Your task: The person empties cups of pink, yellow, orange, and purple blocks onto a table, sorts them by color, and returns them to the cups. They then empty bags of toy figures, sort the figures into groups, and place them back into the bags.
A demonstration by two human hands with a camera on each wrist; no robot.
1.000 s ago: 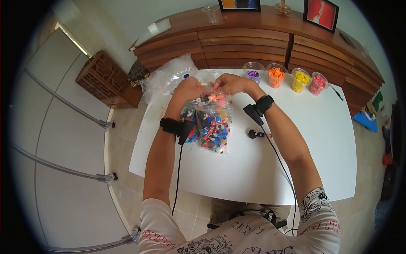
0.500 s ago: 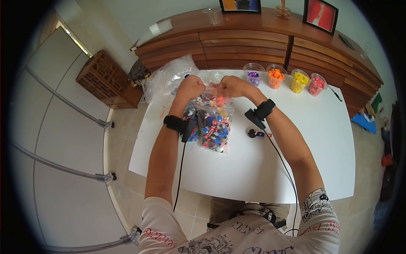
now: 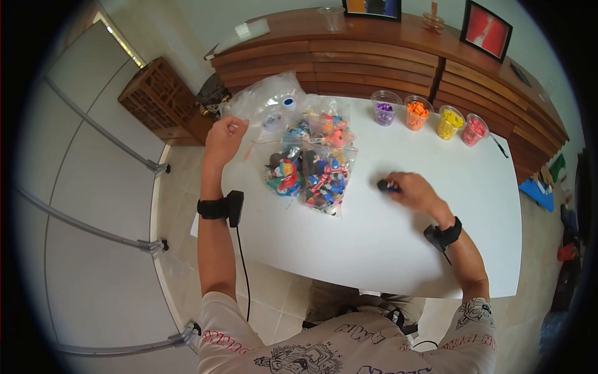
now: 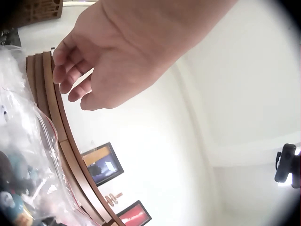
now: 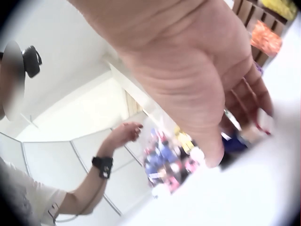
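Note:
My right hand [image 3: 416,192] is low over the right half of the white table, its fingers and thumb around a small toy figurine [image 3: 384,186]. In the right wrist view, the dark blue part of the figurine [image 5: 235,145] shows between thumb and fingers; the rest is partly hidden. My left hand [image 3: 224,140] hovers by the table's left side, fingers loosely bent, holding nothing. Between the hands lies a clear zip bag of colourful figurines [image 3: 327,181]. Another bag of figurines [image 3: 283,174] sits to its left, and a third bag [image 3: 333,128] lies behind.
Crumpled clear plastic [image 3: 268,103] lies at the table's back left. Along the back right stand clear cups with purple [image 3: 385,112], orange [image 3: 417,115], yellow [image 3: 450,123] and pink pieces [image 3: 474,131], with a pen [image 3: 499,146] beside them. A wooden cabinet [image 3: 374,65] borders the far edge.
Both hands have left the back zip bag. My left hand has moved left, away from the bags; my right hand has come right and nearer to me, taking hold of the figurine on the table.

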